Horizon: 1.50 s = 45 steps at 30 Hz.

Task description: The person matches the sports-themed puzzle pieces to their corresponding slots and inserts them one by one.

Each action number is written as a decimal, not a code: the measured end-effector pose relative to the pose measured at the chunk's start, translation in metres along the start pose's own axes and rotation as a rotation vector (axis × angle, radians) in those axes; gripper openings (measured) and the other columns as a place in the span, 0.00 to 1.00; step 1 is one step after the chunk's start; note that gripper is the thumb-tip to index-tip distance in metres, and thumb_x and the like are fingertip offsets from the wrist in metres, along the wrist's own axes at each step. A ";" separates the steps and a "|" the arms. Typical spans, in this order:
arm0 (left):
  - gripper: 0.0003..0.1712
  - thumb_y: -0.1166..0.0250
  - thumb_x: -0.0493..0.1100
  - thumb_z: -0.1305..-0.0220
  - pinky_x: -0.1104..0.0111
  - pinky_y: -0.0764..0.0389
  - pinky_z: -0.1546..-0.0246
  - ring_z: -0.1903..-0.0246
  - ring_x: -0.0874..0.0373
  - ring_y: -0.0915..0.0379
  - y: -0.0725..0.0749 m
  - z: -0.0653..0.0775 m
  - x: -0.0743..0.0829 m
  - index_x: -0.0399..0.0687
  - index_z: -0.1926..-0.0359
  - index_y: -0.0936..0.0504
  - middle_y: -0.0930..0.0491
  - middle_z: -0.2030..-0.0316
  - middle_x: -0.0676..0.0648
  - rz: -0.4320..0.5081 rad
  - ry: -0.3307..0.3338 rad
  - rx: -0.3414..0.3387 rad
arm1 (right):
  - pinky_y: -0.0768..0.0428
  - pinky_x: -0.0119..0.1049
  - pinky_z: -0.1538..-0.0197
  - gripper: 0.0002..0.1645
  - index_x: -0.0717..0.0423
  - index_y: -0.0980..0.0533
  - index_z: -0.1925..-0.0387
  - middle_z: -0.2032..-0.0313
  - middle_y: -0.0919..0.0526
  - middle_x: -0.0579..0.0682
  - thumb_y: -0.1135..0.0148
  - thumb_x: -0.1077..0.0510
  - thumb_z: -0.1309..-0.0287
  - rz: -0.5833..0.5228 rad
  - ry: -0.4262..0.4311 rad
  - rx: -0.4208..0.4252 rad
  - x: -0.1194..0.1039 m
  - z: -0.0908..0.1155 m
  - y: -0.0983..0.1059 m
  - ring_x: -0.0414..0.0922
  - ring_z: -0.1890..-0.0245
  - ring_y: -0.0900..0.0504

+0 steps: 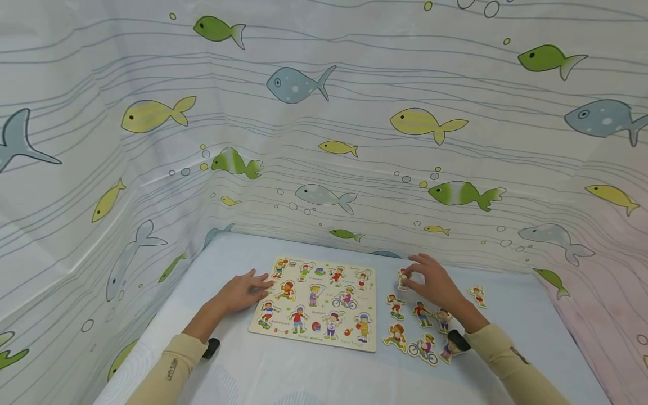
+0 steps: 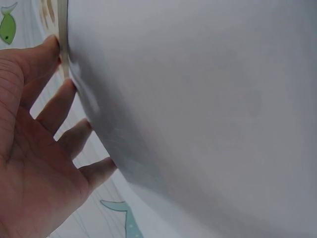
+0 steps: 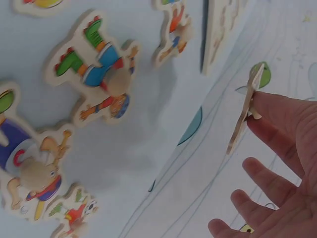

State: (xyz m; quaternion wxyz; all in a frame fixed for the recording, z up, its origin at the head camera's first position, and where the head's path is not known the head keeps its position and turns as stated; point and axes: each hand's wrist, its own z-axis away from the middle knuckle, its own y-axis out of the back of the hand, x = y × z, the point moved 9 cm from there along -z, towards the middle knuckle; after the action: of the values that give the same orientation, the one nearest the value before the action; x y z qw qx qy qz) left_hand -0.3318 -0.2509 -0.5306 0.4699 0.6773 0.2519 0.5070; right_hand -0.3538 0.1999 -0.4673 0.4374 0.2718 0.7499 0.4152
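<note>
A wooden picture board (image 1: 298, 297) with sports figures lies flat on the table. At its left edge, my left hand (image 1: 242, 291) touches the rim with thumb and fingers spread; in the left wrist view the other fingertips reach down to the table. Beyond the board's right edge, my right hand (image 1: 434, 280) pinches a small wooden puzzle piece (image 3: 246, 106) between thumb and index finger. That piece is seen edge-on and raised in the right wrist view. The remaining right fingers are loosely extended.
Several knobbed figure pieces lie right of the board, among them a runner (image 1: 395, 337), a cyclist (image 1: 424, 350) and a roller skater (image 3: 106, 69). A tennis player piece (image 1: 477, 295) lies farther right. Behind the table hangs a fish-patterned curtain (image 1: 374, 169).
</note>
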 end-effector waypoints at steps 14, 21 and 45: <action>0.20 0.35 0.49 0.33 0.27 0.48 0.41 0.33 0.28 0.44 0.001 0.000 0.003 0.49 0.43 0.17 0.27 0.37 0.41 0.005 0.015 -0.010 | 0.35 0.66 0.37 0.06 0.47 0.16 0.67 0.39 0.24 0.61 0.26 0.54 0.46 -0.040 0.073 0.035 -0.036 -0.018 -0.006 0.63 0.34 0.35; 0.20 0.35 0.49 0.33 0.27 0.47 0.42 0.34 0.28 0.44 0.000 -0.001 0.001 0.48 0.43 0.17 0.27 0.37 0.41 0.003 0.008 -0.013 | 0.37 0.67 0.37 0.05 0.48 0.16 0.67 0.39 0.25 0.60 0.26 0.55 0.45 -0.078 0.082 0.045 -0.048 -0.025 -0.011 0.63 0.33 0.36; 0.20 0.35 0.49 0.33 0.28 0.45 0.42 0.35 0.27 0.43 0.001 0.000 0.001 0.47 0.44 0.16 0.26 0.38 0.41 0.003 -0.008 0.000 | 0.35 0.64 0.36 0.06 0.47 0.16 0.66 0.37 0.26 0.59 0.27 0.52 0.44 -0.121 0.124 0.017 -0.083 -0.051 -0.035 0.62 0.32 0.36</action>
State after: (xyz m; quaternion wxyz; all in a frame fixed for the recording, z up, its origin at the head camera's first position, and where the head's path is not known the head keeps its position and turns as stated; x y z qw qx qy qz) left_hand -0.3311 -0.2505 -0.5289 0.4701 0.6795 0.2489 0.5053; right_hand -0.3615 0.0986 -0.4477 0.4120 0.2035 0.7941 0.3978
